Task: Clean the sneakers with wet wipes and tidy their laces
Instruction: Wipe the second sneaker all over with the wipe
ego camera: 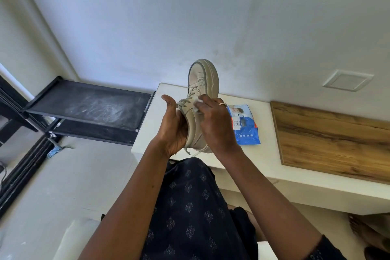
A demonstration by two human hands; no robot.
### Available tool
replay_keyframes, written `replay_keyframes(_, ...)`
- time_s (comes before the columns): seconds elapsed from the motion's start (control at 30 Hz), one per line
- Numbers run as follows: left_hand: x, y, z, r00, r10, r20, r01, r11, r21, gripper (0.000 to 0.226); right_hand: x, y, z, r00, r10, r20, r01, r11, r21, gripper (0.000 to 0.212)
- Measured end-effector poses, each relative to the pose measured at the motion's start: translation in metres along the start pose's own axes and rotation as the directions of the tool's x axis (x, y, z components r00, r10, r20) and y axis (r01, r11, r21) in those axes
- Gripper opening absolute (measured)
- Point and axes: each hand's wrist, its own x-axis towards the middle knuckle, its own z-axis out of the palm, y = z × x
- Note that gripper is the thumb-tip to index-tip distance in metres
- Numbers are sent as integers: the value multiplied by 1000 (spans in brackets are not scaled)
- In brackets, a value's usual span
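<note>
A beige sneaker is held up in the air, toe pointing away from me, laces facing left. My left hand grips it from the left around the heel and side. My right hand covers the sneaker's right side and holds a small white wet wipe pressed against the upper beside the laces. One lace end dangles below the heel. A blue pack of wet wipes lies on the white counter just right of my right hand.
A wooden board lies on the counter to the right. A black metal rack stands to the left against the white wall. My patterned dark clothing fills the lower middle. A bare foot shows at the lower right.
</note>
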Motion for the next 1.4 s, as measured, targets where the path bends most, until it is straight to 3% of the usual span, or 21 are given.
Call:
replay_keyframes(0.1, 0, -1, -1, 1000, -7, -3, 7, 1000, -14, 99, -11, -1, 0, 999, 40, -13, -40, 999, -1, 23)
replay_keyframes(0.3, 3, -3, -1, 1000, 12, -19, -13, 998, -55, 97, -26, -3, -3, 997, 73, 15, -73, 997, 28, 32)
replay_keyframes(0.57, -1, -6, 1, 1000, -1, -3, 0, 999, -33, 90, -2, -2, 1, 989, 141, 31, -141, 990, -23, 25)
replay_keyframes(1.03, 9, -1, -8, 991, 64, -119, -85, 980, -180, 88, -41, -15, -1, 1000, 25, 19, -25, 1000, 16, 38)
replay_keyframes(1.17, 6, 1, -6, 995, 53, -83, -67, 981, -180, 85, -27, -13, -3, 1000, -9, 27, 8, 1000, 29, 26)
replay_keyframes(1.4, 3, 0, -6, 1000, 0, -1, 0, 988, -156, 76, 2, -6, -1, 999, -5, 42, 4, 1000, 8, 28)
